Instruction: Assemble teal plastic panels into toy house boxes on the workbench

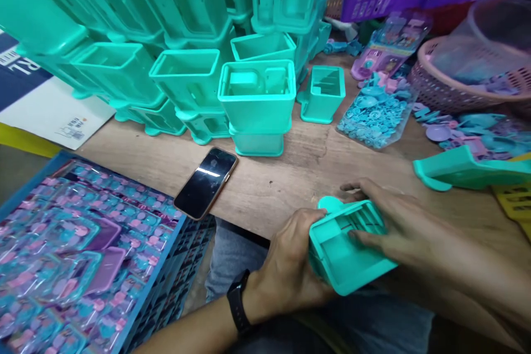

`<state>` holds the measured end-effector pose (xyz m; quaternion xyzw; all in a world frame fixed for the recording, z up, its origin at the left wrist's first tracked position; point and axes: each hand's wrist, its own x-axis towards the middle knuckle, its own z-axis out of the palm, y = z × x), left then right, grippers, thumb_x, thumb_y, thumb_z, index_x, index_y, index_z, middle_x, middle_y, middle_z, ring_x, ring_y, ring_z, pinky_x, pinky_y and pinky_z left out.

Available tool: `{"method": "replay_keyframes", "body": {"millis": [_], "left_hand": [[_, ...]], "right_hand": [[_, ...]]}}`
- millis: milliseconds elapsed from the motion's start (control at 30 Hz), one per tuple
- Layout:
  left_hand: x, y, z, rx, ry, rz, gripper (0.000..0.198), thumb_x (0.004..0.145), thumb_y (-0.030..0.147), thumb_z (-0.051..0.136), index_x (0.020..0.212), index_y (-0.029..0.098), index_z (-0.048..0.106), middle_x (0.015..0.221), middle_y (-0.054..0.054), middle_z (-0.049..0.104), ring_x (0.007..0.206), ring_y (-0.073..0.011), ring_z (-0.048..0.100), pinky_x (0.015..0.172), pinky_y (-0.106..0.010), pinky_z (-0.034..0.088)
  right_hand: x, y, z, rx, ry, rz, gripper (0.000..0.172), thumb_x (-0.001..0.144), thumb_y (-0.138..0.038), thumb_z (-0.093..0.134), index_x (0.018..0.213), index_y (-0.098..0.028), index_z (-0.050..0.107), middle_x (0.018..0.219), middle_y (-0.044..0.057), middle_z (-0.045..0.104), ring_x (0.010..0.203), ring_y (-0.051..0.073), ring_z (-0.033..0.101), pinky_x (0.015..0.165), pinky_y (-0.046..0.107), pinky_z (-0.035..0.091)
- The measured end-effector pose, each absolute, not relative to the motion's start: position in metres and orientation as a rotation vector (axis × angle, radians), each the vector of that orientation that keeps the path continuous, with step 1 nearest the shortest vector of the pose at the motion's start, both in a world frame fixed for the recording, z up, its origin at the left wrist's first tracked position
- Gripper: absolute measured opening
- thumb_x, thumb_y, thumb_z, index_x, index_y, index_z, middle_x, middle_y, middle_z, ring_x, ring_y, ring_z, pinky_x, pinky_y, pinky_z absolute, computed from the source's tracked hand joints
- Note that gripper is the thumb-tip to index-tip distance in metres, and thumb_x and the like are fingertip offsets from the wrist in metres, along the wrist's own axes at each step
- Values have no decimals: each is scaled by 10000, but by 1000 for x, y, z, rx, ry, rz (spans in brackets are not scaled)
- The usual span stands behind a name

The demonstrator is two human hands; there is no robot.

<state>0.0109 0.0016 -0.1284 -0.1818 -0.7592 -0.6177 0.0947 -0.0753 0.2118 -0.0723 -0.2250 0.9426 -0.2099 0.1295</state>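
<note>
Far to the left of the hands a blue crate (166,265) stands packed with sealed toy packs (70,265), so a good many sets look already finished. Just up-left of the left hand a phone (206,182) lies face up on the wooden table (269,188). The left hand (290,265), with a black watch (238,304) on its wrist, is clenched round the near-left side of a teal plastic housing (344,249), which sits tilted at the table edge over the person's lap. The right hand (390,227) lies across the housing's top, fingers (365,240) pressed into its open compartments; I cannot tell whether they hold a small part. Beyond the hands rises a stack of like teal housings (257,99), seemingly awaiting work. Up-right of the right hand lie bags of small blue pieces (375,113) and a pink basket (452,88).
</note>
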Motion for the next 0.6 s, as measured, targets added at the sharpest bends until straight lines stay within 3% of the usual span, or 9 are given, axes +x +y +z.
{"method": "replay_keyframes", "body": {"millis": [133,267,467,600], "left_hand": [[10,3,-132,-558,-2263,-1793,764,800,305,793,1439,224,383,1256,-120,643,1167,-303,668,991,-449,592],[10,8,-134,-553,-2244,-1752,703,824,346,758,1409,201,396,1190,-120,649,1106,-301,677,949,-462,604],[9,13,-135,-514,-2228,-1723,663,809,339,756,1368,180,437,1154,-122,654,1073,-302,685,937,-461,610],[8,16,-136,-518,-2205,-1640,628,840,371,715,1359,145,443,1125,-142,658,1039,-316,690,897,-482,626]], "right_hand": [[-85,199,-69,-558,2737,-271,683,622,-219,761,1274,-181,562,999,84,742,873,311,729,630,342,530],[-76,188,-57,-570,2882,-11,798,675,-204,792,1402,-138,467,857,69,687,661,275,663,515,309,403],[-69,167,-38,-521,2964,370,814,757,-202,754,1499,-149,424,1061,163,641,552,231,577,441,304,271],[-69,163,-46,-516,3021,398,950,760,-137,645,1613,-242,238,1124,138,618,562,231,591,430,298,282]]}}
